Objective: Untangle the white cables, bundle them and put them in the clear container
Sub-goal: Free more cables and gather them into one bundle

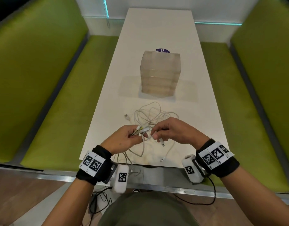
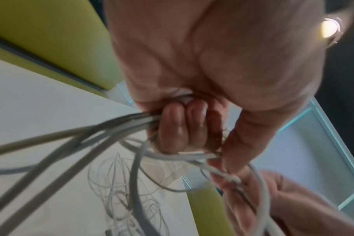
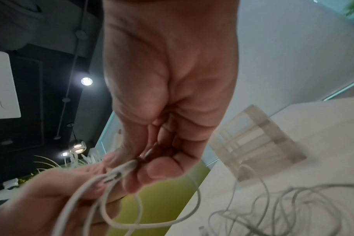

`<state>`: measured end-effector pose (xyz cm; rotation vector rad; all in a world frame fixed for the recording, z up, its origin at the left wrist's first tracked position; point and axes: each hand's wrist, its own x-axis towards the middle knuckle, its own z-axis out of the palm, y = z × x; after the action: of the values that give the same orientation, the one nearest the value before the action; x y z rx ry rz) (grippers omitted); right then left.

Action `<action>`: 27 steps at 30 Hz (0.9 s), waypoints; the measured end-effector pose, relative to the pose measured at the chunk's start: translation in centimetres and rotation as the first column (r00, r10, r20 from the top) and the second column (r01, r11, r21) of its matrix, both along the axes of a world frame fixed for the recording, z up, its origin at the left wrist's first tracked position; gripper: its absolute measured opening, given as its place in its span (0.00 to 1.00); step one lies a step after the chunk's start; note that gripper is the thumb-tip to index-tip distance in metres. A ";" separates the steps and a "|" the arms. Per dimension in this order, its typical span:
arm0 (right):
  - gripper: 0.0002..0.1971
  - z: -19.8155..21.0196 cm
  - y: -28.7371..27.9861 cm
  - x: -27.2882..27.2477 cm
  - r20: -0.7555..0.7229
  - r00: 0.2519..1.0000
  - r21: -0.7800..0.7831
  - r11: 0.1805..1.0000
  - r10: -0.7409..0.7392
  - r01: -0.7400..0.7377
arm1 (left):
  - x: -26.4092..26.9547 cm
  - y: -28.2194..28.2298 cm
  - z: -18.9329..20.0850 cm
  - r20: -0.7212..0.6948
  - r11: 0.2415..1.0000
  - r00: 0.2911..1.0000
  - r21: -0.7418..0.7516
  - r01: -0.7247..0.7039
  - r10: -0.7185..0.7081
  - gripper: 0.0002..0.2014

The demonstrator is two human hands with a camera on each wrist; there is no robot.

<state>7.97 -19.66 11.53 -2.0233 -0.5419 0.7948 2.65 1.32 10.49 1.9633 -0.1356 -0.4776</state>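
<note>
Right now my left hand (image 1: 124,137) is curled around a bunch of the white cables (image 1: 150,118), several strands running through the fist with their plug ends sticking out past the fingertips; in the left wrist view the fingers (image 2: 173,127) are folded tight over the cords. My right hand (image 1: 170,130) sits just beside it, thumb and fingertips pinching one cable near its connector, and the right wrist view shows that plug end caught between the fingertips (image 3: 162,169). Both hands hover above the near part of the white counter (image 1: 205,95), nearly touching each other. From them the cords drop in loose loops onto the counter, some trailing over its near edge, while the main tangle lies just beyond my knuckles, with a USB plug (image 1: 127,117) lying free at its left. Farther along the counter, apart from the tangle, stands the clear container (image 1: 160,74), upright; I cannot tell what is inside it. A purple sticker (image 1: 162,50) peeks out behind it. Green benches (image 1: 50,87) flank the counter on both sides.
</note>
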 end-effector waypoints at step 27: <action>0.12 -4.9 2.0 -5.1 -0.361 0.850 -0.177 0.867 0.384 -0.467 | 0.8 2.0 0.0 -0.012 0.851 0.916 -0.366 -0.377 0.401 0.06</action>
<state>2.89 -17.64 6.66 -1.9699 -0.7481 1.5049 3.45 3.32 10.47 1.5853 0.1286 -0.1074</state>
